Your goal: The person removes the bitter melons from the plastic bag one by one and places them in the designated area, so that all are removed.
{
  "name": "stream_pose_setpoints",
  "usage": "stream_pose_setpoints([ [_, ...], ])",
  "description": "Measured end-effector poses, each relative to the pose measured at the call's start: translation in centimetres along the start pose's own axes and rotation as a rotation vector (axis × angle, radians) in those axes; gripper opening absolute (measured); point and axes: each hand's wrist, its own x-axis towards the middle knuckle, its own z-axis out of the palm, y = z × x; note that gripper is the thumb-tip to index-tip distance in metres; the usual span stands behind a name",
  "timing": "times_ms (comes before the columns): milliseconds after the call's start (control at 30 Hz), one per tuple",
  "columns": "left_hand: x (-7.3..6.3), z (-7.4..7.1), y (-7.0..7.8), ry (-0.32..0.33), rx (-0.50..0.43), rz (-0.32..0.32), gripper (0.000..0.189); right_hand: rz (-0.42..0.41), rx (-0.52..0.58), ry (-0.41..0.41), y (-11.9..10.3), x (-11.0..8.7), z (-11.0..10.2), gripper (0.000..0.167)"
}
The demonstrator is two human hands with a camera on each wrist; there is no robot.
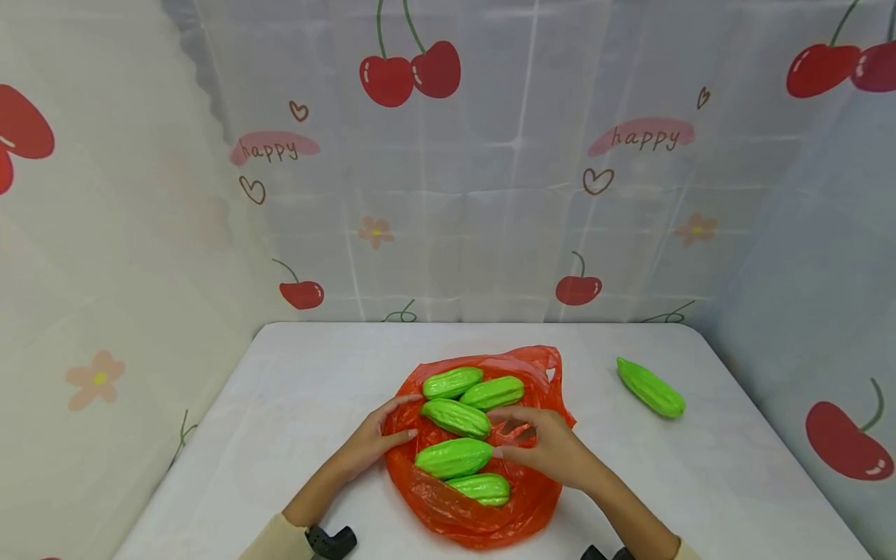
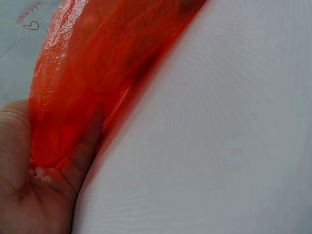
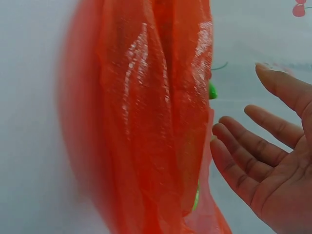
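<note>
Several bright green, ridged bitter melons (image 1: pixel 456 418) lie in an opened red plastic bag (image 1: pixel 483 537) at the middle of the table. My left hand (image 1: pixel 374 439) holds the bag's left side, thumb over the edge; in the left wrist view its fingers lie along the outside of the thin red plastic. Above the right part of the bag is my right hand (image 1: pixel 549 447), thumb and fingers apart beside the tips of the melons. The right wrist view shows the fingers of that hand (image 3: pixel 265 146) spread, with nothing between them.
Another bitter melon (image 1: pixel 651 387) lies alone on the white table (image 1: pixel 308 373), toward the right rear. A pale curtain with cherry prints (image 1: pixel 490 194) hangs behind and along both sides. The bag's handle (image 1: pixel 549 365) stretches out at its rear right.
</note>
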Motion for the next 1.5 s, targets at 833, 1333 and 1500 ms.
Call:
stream_pose_setpoints([
  [833, -0.1, -0.2, 0.1, -0.001, 0.009, -0.011, 0.056, 0.011, -0.034, -0.029, 0.6, 0.6, 2.8, 0.049],
  [1333, -0.1, 0.3, 0.2, 0.007, 0.023, -0.002, 0.056, -0.039, -0.09, -0.068, 0.5, 1.3, 2.9, 0.047],
  [1500, -0.1, 0.2, 0.2, 0.006, 0.017, -0.004, 0.055, -0.073, -0.111, -0.083, 0.6, 1.8, 3.1, 0.047],
])
